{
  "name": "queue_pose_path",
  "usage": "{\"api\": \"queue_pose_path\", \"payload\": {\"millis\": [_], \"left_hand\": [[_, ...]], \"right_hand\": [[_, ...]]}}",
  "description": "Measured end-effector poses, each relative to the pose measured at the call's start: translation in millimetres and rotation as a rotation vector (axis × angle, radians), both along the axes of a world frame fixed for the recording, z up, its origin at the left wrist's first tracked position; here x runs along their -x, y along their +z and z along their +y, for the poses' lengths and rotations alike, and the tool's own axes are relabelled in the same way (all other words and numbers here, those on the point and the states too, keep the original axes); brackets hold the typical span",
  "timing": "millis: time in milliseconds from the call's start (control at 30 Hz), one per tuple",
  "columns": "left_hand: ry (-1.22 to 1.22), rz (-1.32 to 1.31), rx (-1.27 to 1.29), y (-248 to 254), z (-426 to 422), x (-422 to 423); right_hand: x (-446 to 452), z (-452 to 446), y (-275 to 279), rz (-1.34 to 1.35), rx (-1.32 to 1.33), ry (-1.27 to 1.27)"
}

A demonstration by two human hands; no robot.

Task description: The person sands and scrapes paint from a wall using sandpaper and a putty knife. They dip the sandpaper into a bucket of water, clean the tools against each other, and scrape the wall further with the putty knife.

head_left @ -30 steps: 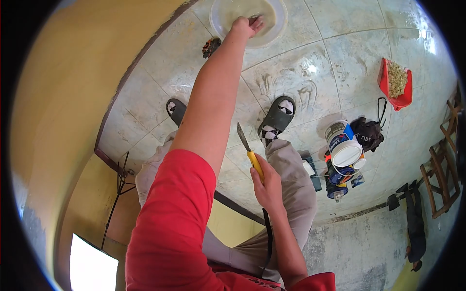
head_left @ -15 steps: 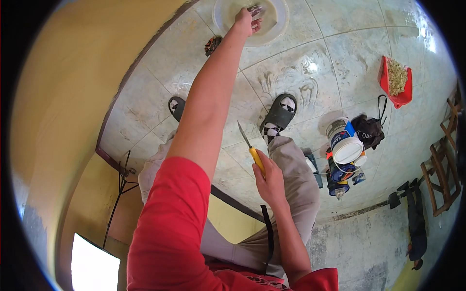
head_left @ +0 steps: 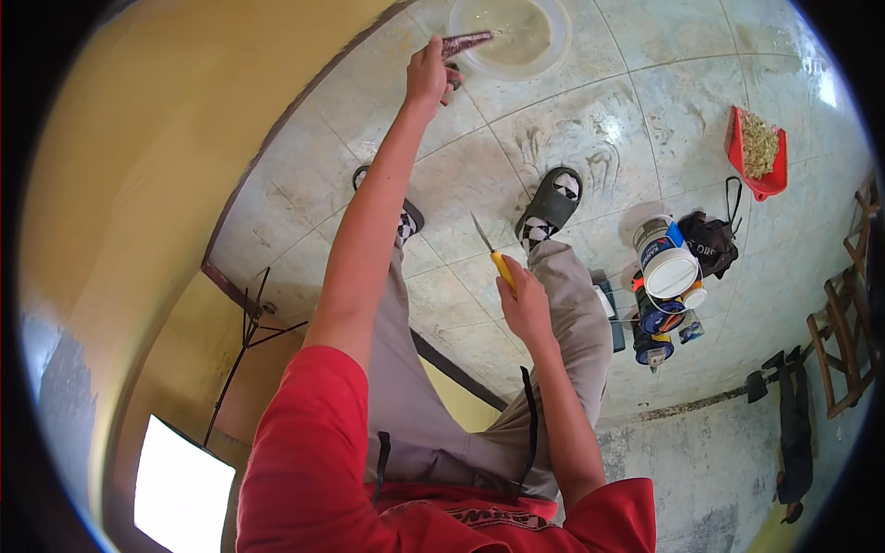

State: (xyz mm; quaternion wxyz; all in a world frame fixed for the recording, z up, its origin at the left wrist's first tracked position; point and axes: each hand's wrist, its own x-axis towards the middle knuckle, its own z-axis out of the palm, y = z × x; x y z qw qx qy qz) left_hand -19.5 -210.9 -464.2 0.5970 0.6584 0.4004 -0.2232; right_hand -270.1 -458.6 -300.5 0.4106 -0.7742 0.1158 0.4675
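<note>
My left hand (head_left: 430,77) reaches far forward, closed on a dark reddish, speckled, tapered piece (head_left: 466,43) whose exact kind I cannot make out. Its narrow end points right, over the rim of a round whitish basin (head_left: 560,46) of cloudy water. In my right hand (head_left: 527,306) is a yellow-handled knife (head_left: 501,267), held above the floor between my legs with its thin pointed blade up and to the left. A small dark heap on the floor is mostly hidden behind my left hand.
On the tiled floor (head_left: 572,120) to the right stand a white paint bucket (head_left: 671,270), a black bag (head_left: 708,244) and a red dustpan (head_left: 774,175) of pale crumbly debris. A yellow wall (head_left: 212,101) rises at left, beside a black tripod stand (head_left: 247,341).
My left hand has moved left out of the basin, lifting the reddish piece from the water to its rim. The knife in my right hand has shifted slightly right in view.
</note>
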Motion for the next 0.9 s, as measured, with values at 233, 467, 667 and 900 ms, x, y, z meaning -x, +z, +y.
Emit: {"api": "queue_pose_path", "payload": {"millis": [233,467,667,900], "left_hand": [[0.208,0.013,0.041,20,51,47],[-0.011,0.040,-0.256,-28,104,63],[0.149,0.022,-0.244,-24,113,49],[0.454,-0.056,0.197,-9,117,40]], "right_hand": [[18,5,-8,-0.018,0.014,0.043],[22,11,-6,-0.046,0.007,0.057],[16,15,-1,0.040,0.026,0.058],[18,17,-3,-0.002,0.031,0.034]]}}
